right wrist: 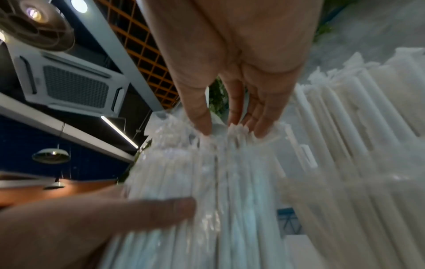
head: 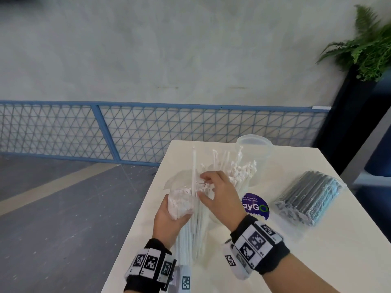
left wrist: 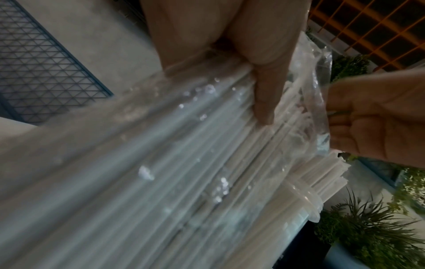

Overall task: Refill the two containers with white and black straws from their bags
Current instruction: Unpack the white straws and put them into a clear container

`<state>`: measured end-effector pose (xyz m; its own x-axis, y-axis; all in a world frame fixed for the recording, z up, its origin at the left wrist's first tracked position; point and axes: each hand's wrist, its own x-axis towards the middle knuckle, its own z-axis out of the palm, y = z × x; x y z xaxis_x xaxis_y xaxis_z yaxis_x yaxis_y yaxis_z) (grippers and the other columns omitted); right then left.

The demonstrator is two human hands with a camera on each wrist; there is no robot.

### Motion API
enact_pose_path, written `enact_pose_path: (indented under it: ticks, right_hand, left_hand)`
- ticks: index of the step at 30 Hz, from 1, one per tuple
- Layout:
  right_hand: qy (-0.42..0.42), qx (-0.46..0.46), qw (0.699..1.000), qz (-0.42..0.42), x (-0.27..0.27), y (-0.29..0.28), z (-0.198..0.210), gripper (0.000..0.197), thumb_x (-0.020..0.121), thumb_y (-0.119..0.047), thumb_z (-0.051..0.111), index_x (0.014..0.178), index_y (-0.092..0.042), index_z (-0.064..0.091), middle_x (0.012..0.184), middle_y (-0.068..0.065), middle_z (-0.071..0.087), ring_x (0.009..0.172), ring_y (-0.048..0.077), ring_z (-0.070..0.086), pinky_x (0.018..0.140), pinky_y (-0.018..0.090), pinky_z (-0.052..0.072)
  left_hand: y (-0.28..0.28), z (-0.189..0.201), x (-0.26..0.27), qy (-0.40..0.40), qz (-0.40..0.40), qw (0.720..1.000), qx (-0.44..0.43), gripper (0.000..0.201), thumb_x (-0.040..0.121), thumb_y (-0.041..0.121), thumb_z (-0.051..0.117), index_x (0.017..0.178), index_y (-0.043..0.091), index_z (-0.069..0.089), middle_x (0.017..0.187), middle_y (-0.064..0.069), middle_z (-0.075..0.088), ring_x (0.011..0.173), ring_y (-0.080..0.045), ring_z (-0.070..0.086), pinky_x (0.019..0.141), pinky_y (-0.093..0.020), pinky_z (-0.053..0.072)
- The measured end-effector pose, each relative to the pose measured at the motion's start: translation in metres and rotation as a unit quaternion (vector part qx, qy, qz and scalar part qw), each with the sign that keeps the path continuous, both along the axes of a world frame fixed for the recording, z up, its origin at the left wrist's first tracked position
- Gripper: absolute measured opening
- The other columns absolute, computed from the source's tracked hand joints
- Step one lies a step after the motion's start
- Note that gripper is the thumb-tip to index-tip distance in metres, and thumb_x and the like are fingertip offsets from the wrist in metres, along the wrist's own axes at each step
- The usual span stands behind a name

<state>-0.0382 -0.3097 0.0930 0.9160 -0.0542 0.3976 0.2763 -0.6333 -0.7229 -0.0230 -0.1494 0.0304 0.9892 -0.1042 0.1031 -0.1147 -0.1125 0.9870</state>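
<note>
A clear bag of white straws (head: 186, 231) stands upright on the white table (head: 306, 261). My left hand (head: 169, 214) grips it near the top, thumb (right wrist: 142, 213) across the plastic. My right hand (head: 202, 186) pinches a bunch of white straws at the bag's open mouth, its fingertips (right wrist: 260, 131) on their ends. One white straw (head: 193, 166) sticks up above the rest. Behind my right hand a clear container (head: 243, 182) holds white straws. An empty clear container (head: 255, 148) stands beyond it. A sealed bag of black straws (head: 310, 197) lies to the right.
A purple round sticker (head: 257, 208) lies on the table between the containers and the black straws. The table's left edge runs just beside my left hand, with grey floor and a blue mesh fence (head: 148, 127) beyond. A dark planter with a fern (head: 368, 51) stands at the far right.
</note>
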Motion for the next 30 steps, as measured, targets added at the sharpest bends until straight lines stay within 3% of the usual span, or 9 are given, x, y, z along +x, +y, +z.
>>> enact_pose_path:
  ticks: [4,8,11,13,18,20,23,27,30]
  right_hand:
    - [-0.011,0.059,0.997,-0.047,-0.007,0.002,-0.011,0.050,0.070,-0.007,0.075,0.113,-0.016,0.051,0.108,-0.005,0.041,0.092,0.000,0.048,0.082,0.012,0.045]
    - [0.028,0.104,0.992,-0.071,-0.015,0.006,-0.019,0.051,0.070,-0.010,0.077,0.110,-0.017,0.047,0.105,-0.002,0.044,0.090,0.004,0.048,0.075,0.004,0.045]
    - [0.065,0.116,0.989,-0.062,-0.016,0.006,-0.021,0.054,0.076,-0.017,0.073,0.122,-0.015,0.045,0.110,-0.002,0.054,0.097,0.007,0.052,0.081,0.011,0.046]
    - [0.079,0.110,0.990,-0.043,-0.015,0.004,-0.018,0.056,0.077,-0.020,0.072,0.126,-0.018,0.045,0.111,-0.006,0.056,0.100,0.005,0.052,0.085,0.015,0.045]
    - [0.084,0.071,0.994,-0.001,-0.014,-0.004,-0.010,0.046,0.072,-0.026,0.077,0.112,-0.026,0.056,0.099,-0.013,0.058,0.087,-0.006,0.053,0.073,0.001,0.041]
    - [0.091,0.074,0.993,0.022,-0.015,-0.004,-0.009,0.043,0.071,-0.027,0.078,0.109,-0.027,0.057,0.098,-0.014,0.061,0.085,-0.007,0.055,0.073,0.005,0.042]
    - [0.124,0.066,0.989,0.037,-0.015,0.002,-0.012,0.051,0.070,-0.026,0.078,0.115,-0.027,0.054,0.091,-0.016,0.059,0.073,-0.007,0.054,0.068,0.008,0.040]
    - [0.119,0.099,0.988,-0.011,-0.013,0.011,-0.024,0.050,0.066,-0.030,0.082,0.110,-0.020,0.060,0.099,-0.004,0.068,0.092,0.010,0.062,0.079,0.013,0.046]
    - [0.135,0.148,0.979,-0.041,-0.014,0.015,-0.031,0.049,0.069,-0.031,0.080,0.112,-0.020,0.061,0.105,0.002,0.067,0.099,0.015,0.062,0.089,0.029,0.051]
  left_hand:
    - [-0.001,0.004,-0.004,-0.007,-0.011,1.000,-0.004,0.051,0.067,0.005,0.081,0.105,0.027,0.056,0.101,0.008,0.067,0.091,0.005,0.063,0.073,-0.009,0.050]
    - [0.000,0.004,-0.005,-0.004,-0.009,1.000,-0.024,0.055,0.057,0.021,0.080,0.108,0.023,0.057,0.103,0.006,0.068,0.097,-0.002,0.064,0.074,-0.011,0.051]
    - [-0.001,0.003,-0.004,-0.002,-0.019,0.999,-0.035,0.053,0.060,0.014,0.082,0.106,0.021,0.058,0.102,0.002,0.068,0.096,-0.006,0.065,0.072,-0.011,0.051]
    - [0.000,0.003,-0.004,-0.005,-0.028,0.999,-0.046,0.056,0.056,0.017,0.081,0.107,0.020,0.058,0.102,0.002,0.068,0.095,-0.005,0.065,0.073,-0.011,0.051]
    - [0.007,0.002,-0.004,-0.005,-0.060,0.996,-0.073,0.074,0.048,0.032,0.083,0.115,0.012,0.056,0.107,-0.005,0.069,0.101,-0.012,0.066,0.077,-0.017,0.053]
    - [0.008,0.002,-0.005,-0.003,-0.066,0.995,-0.070,0.075,0.048,0.034,0.084,0.115,0.014,0.056,0.109,-0.004,0.068,0.104,-0.014,0.065,0.080,-0.020,0.053]
    - [0.006,0.007,-0.007,0.005,-0.085,0.993,-0.077,0.069,0.048,0.031,0.081,0.111,0.019,0.055,0.106,0.000,0.068,0.098,-0.005,0.066,0.075,-0.015,0.052]
    - [0.002,0.010,-0.010,0.000,-0.096,0.993,-0.064,0.062,0.050,0.031,0.081,0.107,0.026,0.056,0.102,0.004,0.069,0.095,-0.004,0.066,0.075,-0.015,0.052]
    - [0.001,0.008,-0.009,0.001,-0.076,0.995,-0.066,0.063,0.049,0.024,0.084,0.106,0.026,0.056,0.100,0.004,0.069,0.092,-0.002,0.066,0.073,-0.015,0.052]
